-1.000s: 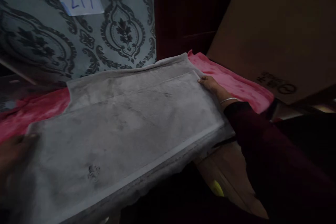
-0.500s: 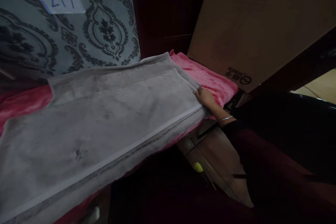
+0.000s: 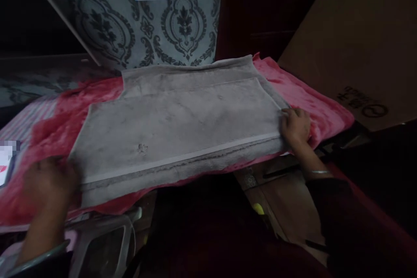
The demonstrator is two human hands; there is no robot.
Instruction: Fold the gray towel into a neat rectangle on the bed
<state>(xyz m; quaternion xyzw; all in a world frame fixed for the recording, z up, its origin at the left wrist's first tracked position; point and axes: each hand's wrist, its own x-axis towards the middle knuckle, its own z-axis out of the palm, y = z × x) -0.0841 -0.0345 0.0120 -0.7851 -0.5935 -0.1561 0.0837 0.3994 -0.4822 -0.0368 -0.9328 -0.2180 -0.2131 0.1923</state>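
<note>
Apparently for tautness, the right hand [image 3: 296,126] pinches the flat grey plush cloth [image 3: 189,121] centre-right; the left hand [image 3: 50,182], lower left, blurs, grip unclear.

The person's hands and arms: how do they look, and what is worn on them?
The right hand wears no glove; a thin silvery bangle circles its wrist, near a dark sleeve. The left hand, blurred, is ungloved, with a pale band at its wrist and a dark cuff.
</note>
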